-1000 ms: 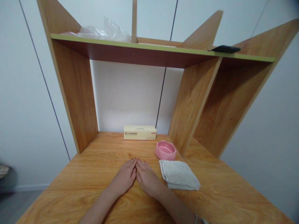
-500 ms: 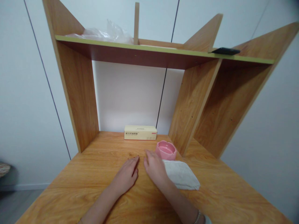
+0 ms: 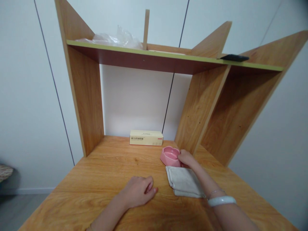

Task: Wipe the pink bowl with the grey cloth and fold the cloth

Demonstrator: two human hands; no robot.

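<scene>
Pink, many-sided dish (image 3: 169, 158): It looks hard and a bit shiny, but I can't tell what it is made of. It sits on the smooth brown wooden table (image 3: 108, 170).
Right hand (image 3: 186, 158): It is on the right side of the dish. The fingers are bent, and one tip reaches the rim. I can't tell if it grips the dish or just touches it.
Slip worry: With only one side touched, the dish could tip or slide away if the fingers lift or push unevenly.
Left hand (image 3: 139, 192): It is half curled, like a loose fist, low over the table and apart from the dish. I see nothing in it.
Folded, grey-white, soft cloth (image 3: 184, 181): It lies just in front of the dish, and the right arm goes across above it.
Snag worry: If the arm or the pale, round, smooth bangle (image 3: 221, 201) dips, it might rub the cloth and drag it.
Tall, flat, brown wooden board (image 3: 193, 112): It stands behind the dish, to the right.
Long, cream cardboard box (image 3: 146, 139): It sits farther back, left of the dish.
Bump worry: A hard push backward could knock the dish into the board or box.
</scene>
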